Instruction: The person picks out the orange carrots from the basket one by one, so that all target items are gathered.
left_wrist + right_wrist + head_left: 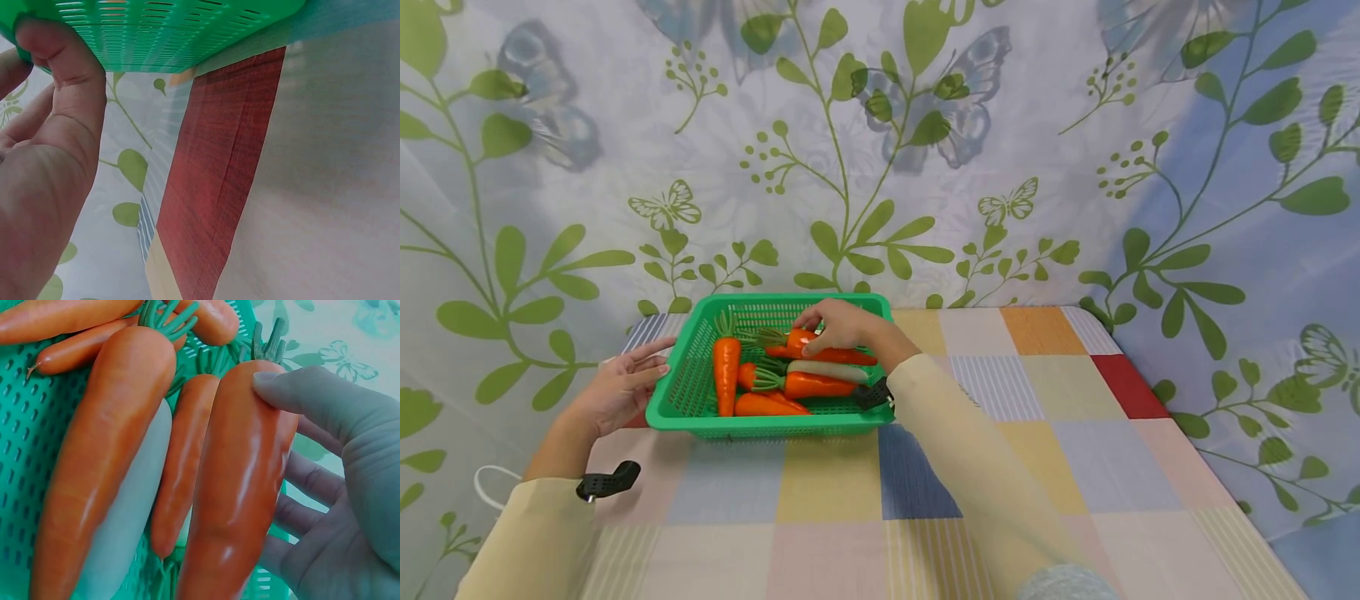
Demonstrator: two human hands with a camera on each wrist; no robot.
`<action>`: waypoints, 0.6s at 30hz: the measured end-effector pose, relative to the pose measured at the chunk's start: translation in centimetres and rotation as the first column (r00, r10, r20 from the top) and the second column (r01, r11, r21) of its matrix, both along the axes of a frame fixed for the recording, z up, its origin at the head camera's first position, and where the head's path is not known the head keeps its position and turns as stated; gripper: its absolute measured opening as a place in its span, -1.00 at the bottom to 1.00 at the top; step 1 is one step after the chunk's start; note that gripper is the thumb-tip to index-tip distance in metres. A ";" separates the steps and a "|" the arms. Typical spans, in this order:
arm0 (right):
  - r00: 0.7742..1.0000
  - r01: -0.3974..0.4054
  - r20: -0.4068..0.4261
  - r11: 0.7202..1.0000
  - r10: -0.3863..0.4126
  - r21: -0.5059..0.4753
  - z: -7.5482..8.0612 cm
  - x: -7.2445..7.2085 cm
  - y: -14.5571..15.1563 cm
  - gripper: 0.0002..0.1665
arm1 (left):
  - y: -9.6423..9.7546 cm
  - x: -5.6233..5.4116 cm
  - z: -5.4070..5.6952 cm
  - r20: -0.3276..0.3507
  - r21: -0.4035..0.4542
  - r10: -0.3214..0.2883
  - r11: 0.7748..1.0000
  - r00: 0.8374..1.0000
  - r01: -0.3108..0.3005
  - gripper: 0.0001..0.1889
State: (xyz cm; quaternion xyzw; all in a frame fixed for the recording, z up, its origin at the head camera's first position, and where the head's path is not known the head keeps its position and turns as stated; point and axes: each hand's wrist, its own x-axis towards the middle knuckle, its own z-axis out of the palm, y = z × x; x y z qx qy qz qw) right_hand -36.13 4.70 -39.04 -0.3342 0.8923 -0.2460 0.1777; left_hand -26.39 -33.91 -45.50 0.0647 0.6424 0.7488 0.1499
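A green plastic basket (pixel 767 422) stands on the table with several glossy orange carrots in it. My left hand (pixel 620 390) is at the basket's left rim; in the left wrist view its thumb (pixel 65 47) bends against the green edge. Over the basket's back right, my right hand (pixel 842 323) holds a carrot (pixel 240 469) near its leafy top, thumb on one side and fingers on the other. Beside it lie a slimmer carrot (pixel 187 456), a pale white root vegetable (pixel 134 506) and a large carrot (pixel 103 456). One carrot (pixel 726 375) stretches lengthwise along the basket's left side.
A patchwork cloth (pixel 827 483) covers the table. Behind it hangs a curtain (pixel 865 167) printed with leaves and butterflies. A white cable (pixel 488 487) loops by my left forearm. Black straps (pixel 608 481) sit on both wrists.
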 end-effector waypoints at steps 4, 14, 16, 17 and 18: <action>1.000 0.020 -0.013 1.000 -0.020 -0.004 0.3 0.0 0.3 -0.38 | 0.0 0.0 0.1 0.003 -0.004 -0.004 1.000 1.000 0.004 -0.37; 0.999 0.047 -0.006 0.995 -0.047 -0.084 1.0 0.1 1.1 -0.40 | 0.0 -0.1 0.0 -0.002 0.005 -0.005 1.000 1.000 0.005 -0.40; 0.999 0.047 -0.013 0.995 -0.048 -0.091 1.1 0.2 1.2 -0.41 | 0.0 -0.1 -0.1 -0.007 0.008 -0.005 1.000 1.000 0.005 -0.41; 0.999 0.051 -0.013 0.994 -0.052 -0.092 1.1 0.2 1.3 -0.41 | 0.0 -0.1 -0.1 -0.010 0.009 -0.006 1.000 1.000 0.006 -0.41; 0.998 0.054 -0.015 0.994 -0.056 -0.093 1.1 0.2 1.3 -0.41 | 0.0 -0.1 -0.1 -0.010 0.009 -0.006 1.000 1.000 0.006 -0.41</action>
